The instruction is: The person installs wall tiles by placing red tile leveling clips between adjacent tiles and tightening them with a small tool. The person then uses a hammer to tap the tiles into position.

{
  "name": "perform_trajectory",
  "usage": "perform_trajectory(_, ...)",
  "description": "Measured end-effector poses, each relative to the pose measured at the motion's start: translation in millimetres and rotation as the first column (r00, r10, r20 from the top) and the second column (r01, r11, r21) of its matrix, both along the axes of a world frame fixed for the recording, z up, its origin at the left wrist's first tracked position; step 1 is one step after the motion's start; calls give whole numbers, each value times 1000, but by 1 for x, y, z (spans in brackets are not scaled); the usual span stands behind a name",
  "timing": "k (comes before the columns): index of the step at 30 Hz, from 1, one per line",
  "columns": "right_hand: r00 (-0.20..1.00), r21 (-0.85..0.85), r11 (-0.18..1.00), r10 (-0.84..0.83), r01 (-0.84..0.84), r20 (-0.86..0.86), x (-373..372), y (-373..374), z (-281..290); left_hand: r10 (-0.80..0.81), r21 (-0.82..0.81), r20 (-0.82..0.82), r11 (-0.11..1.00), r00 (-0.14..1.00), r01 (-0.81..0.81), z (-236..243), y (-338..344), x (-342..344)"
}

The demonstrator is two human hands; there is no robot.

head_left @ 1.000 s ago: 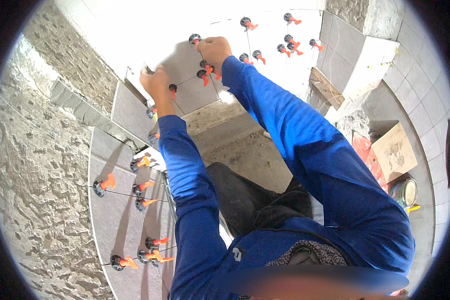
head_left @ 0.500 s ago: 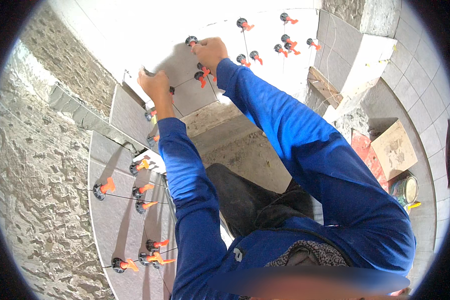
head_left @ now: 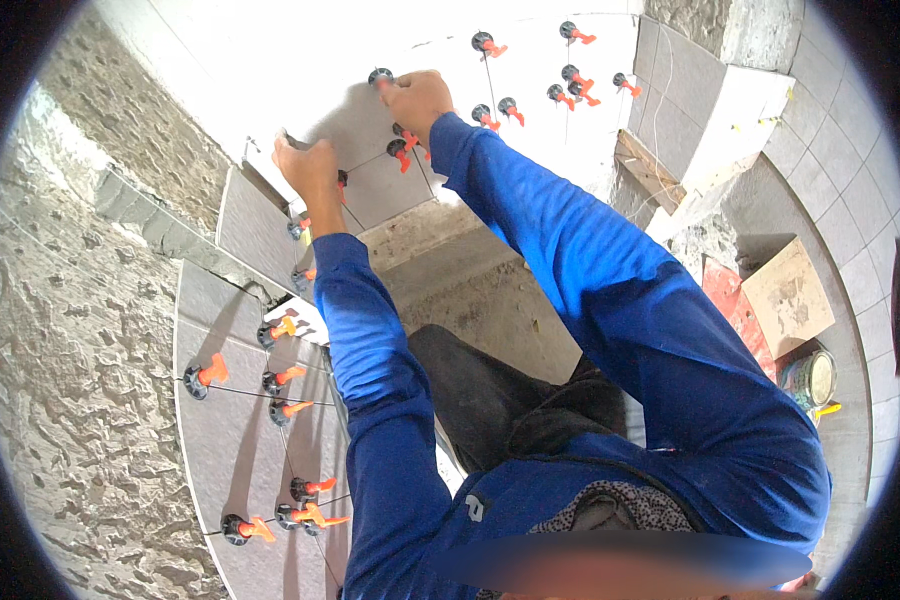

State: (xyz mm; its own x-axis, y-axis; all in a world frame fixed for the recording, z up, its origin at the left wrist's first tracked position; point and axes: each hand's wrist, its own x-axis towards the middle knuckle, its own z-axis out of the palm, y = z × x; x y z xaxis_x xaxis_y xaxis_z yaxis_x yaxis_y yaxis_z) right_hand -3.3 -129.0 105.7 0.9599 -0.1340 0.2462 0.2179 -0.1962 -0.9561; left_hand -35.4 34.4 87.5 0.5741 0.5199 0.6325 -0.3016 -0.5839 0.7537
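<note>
At the top centre my right hand (head_left: pixel 420 105) pinches the red knob of a tile leveller with a black round base (head_left: pixel 380 76) on a grey tile (head_left: pixel 355 130). My left hand (head_left: pixel 310 170) rests at that tile's left side, thumb and fingers apart. Several similar red-and-black levellers (head_left: pixel 400 152) sit on the joints beside my right hand, and another row (head_left: pixel 482 45) continues to the right. At the lower left, another tiled surface (head_left: pixel 230 440) carries several orange-and-black levellers (head_left: pixel 210 372).
Rough plaster walls (head_left: pixel 70 350) stand at the left. My legs (head_left: pixel 490 390) are over a concrete recess (head_left: pixel 470 300). At the right lie a loose beige board (head_left: pixel 785 300), a red sheet (head_left: pixel 730 310) and a round can (head_left: pixel 818 383), beside a tiled area (head_left: pixel 840 170).
Both hands have shifted slightly left in the picture, with the surroundings shifting similarly. The leveller's knob under my right fingers now looks blurred; my right hand stays on it.
</note>
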Motion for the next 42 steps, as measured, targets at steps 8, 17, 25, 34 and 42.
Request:
perform_trajectory(8,987,-4,999,-32,33,155,-6,-1,1,6,-6,-48,1000,999,-6,5,-7,-11)
perform_trajectory(17,990,30,999,-22,18,139,-9,-3,3,-89,-106,-34,991,995,84,-5,9,9)
perform_trajectory(25,991,26,999,-47,44,129,-9,0,2,-250,-361,116,891,961,275,1,1,-10)
perform_trajectory(34,965,-134,990,-12,49,262,16,2,-6,-281,-416,180,847,943,331,-5,-6,-19)
perform_trajectory(42,990,195,976,71,-95,126,-17,-5,5,-307,-481,244,785,920,390,-24,-55,-25)
